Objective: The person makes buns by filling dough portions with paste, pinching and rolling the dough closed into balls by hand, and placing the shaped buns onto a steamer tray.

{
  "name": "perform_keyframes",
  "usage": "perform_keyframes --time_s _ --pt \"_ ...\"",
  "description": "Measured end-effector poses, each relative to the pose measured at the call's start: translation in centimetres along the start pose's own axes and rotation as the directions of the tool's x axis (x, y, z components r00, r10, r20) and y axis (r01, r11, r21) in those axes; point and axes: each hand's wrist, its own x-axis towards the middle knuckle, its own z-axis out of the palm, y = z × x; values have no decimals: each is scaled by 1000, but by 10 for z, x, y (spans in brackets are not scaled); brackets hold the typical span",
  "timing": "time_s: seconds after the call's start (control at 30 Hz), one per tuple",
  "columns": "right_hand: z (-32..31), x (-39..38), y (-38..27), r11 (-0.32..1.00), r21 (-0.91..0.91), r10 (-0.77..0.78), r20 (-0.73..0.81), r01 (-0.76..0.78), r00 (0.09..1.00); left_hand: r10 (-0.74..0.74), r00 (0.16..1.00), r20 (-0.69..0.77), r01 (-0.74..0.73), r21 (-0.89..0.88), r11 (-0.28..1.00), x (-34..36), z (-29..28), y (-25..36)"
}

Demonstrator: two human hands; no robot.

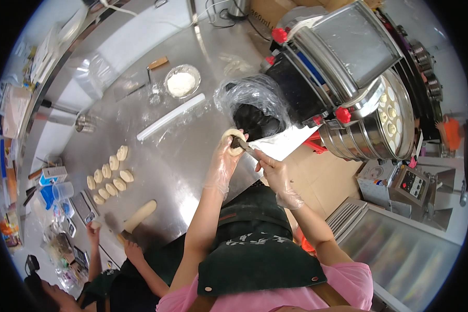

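Observation:
Cupped in my gloved left hand (pixel 224 160) is a round dough wrapper (pixel 226 137) with dark filling (pixel 237 141) in its middle. My gloved right hand (pixel 275 171) is closed around the handle of a small metal spatula (pixel 249 150), whose tip reaches into the filling. Just beyond my left hand sits a mass of black filling (pixel 255 118), wrapped around by clear plastic (pixel 252 89). Both hands are near the right edge of the steel table (pixel 192 166).
Several dough pieces (pixel 109 171) lie at left. A co-worker's hand (pixel 134 252) holds a cutter at a dough log (pixel 141 215). A white rod (pixel 171 117) and flour bowl (pixel 181 84) lie farther off. A roller machine (pixel 343 57) and stacked steamer (pixel 356 138) with buns stand at right.

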Motion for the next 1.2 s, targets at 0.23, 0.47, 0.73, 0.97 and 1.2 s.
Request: perform_keyframes --time_s 0.23,0.47,0.73,0.97,1.2 --pt "7 -20 2 872 -410 -332 -95 267 939 194 981 15 -184 397 899 2 8 -11" --pt "7 -30 -20 685 -680 -443 -104 262 890 127 992 27 -122 532 838 -2 16 0" --pt "2 -32 -23 870 -289 -457 -171 399 873 32 997 -64 3 492 870 -8 10 3" --pt "-40 -35 11 897 423 147 -10 -129 989 -196 962 190 230 -174 957 -9 31 -6" --pt "-27 -32 -12 874 -301 -419 -74 380 905 -85 991 99 104 -197 975 -29 38 -2"
